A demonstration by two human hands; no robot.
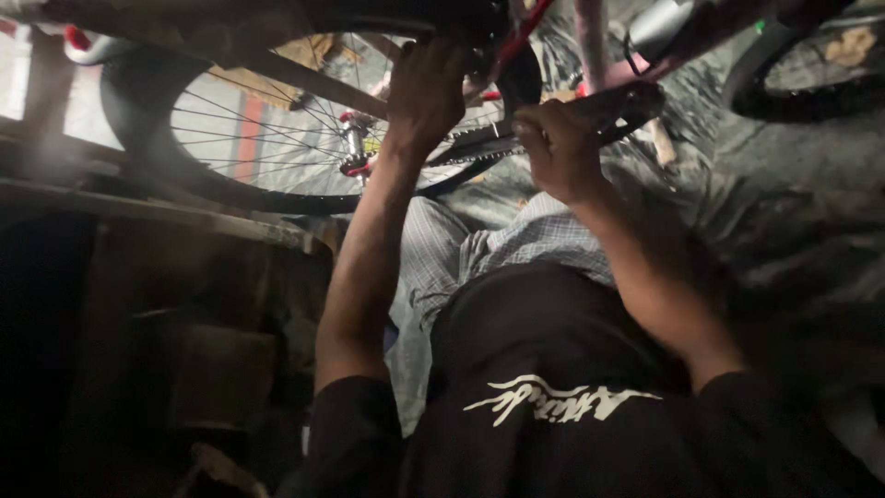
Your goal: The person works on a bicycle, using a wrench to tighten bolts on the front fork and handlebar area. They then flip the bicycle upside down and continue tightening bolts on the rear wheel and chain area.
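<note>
Left hand: grip closed round the frame by the wheel, steadying it.
Right hand: grip pinched on the crank, held for leverage.
Bike: held overhead.

Bicycle wheel: black tyre and rim, thin silver spokes, hub with red parts near centre, upper left of view, tilted, partly cut by dark frame bar. Chain running from hub area toward crank, dark, lightly toothed ring visible beside it. Crank arm: black, flat, angled up to the right, gripped at inner end by right hand. Left hand up on dark frame part above chain, fingers curled over it. Red frame tube just beside left hand.
</note>
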